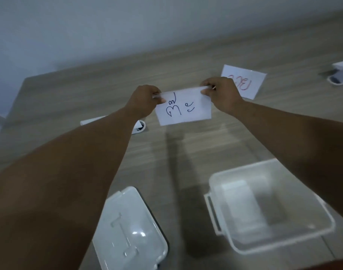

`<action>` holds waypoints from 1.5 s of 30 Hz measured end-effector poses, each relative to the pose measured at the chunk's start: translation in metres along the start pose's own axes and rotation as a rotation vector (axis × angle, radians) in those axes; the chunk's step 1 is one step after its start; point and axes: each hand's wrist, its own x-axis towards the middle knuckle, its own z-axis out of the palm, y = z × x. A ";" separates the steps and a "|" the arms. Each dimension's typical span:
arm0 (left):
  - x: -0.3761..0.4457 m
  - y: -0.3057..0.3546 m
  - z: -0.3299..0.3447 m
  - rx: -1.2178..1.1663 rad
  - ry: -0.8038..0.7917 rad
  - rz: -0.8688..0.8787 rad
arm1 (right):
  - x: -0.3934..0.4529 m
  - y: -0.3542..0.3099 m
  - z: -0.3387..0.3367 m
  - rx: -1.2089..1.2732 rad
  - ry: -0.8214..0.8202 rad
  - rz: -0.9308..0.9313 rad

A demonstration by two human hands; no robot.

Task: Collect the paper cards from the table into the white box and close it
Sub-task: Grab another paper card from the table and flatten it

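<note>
Nearest item: box lid [127, 228], white plastic, lying flat on the table [69, 90] at near left, off the box.

White box [268, 207]: near right, open, translucent walls. What seems to be pale paper lies on its floor; I cannot tell how many sheets.

Card with dark writing [183, 108]: lifted clear of the table at centre, hanging from its top edge. My left hand [145, 100] pinches the top left corner, my right hand [219, 92] the top right corner, both closed on the paper. It may be more than one sheet stacked; the top edge looks layered.

Card with red writing [244, 82]: flat on the table, far right, just beyond my right hand, not yet collected.

Handling, by my judgement: thin paper, near weightless, limp, apt to crease or tear if pulled taut between two hands. Slack pinch at the corners suits it. The flat card should be lifted by an edge or corner, perhaps slid first to raise one.

Small white objects [140, 126] at far left and far right: unidentified.
</note>
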 end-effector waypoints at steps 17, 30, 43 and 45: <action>-0.228 0.163 0.085 -0.042 -0.164 0.072 | -0.229 0.082 -0.156 0.185 -0.261 0.156; -0.292 0.154 0.171 0.060 -0.593 0.049 | -0.293 0.130 -0.140 -0.165 -0.606 0.336; -0.225 0.156 0.134 -0.051 -0.484 -0.016 | -0.265 0.114 -0.157 -0.140 -0.475 0.386; -0.205 0.168 0.121 0.039 -0.439 0.041 | -0.254 0.113 -0.168 -0.155 -0.416 0.361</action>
